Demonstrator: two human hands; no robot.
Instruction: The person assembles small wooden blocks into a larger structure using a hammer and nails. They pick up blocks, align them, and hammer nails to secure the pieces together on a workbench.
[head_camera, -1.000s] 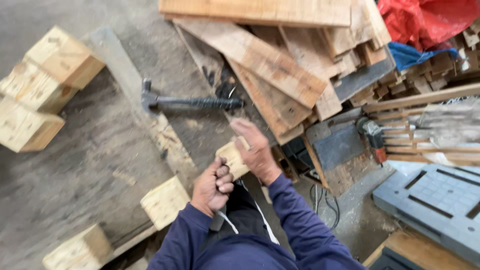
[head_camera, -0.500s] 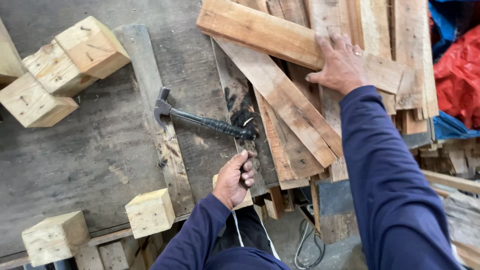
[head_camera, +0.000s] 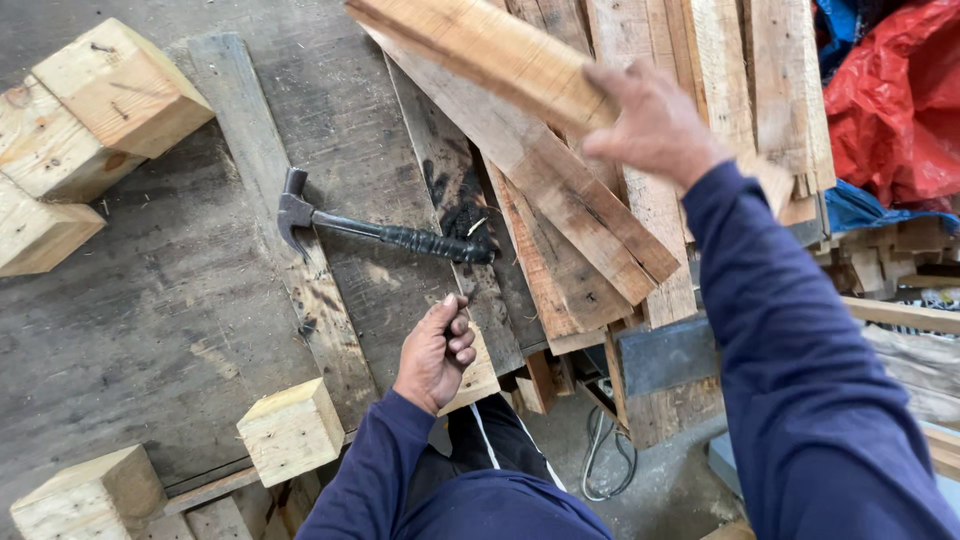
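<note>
Whereas half a second ago the right hand lay flat on the plank in the pile, it now grips that plank, lifted clear of the stack. Left hand, loosely curled, rests on a small wood block at the bench edge; hammer lies untouched nearby.

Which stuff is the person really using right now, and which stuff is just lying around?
In use:
right hand gripping a long wooden plank
left hand resting on a small wooden block

Just lying about:
hammer on the worktable
pale wooden blocks
stack of planks
red sheet
</note>
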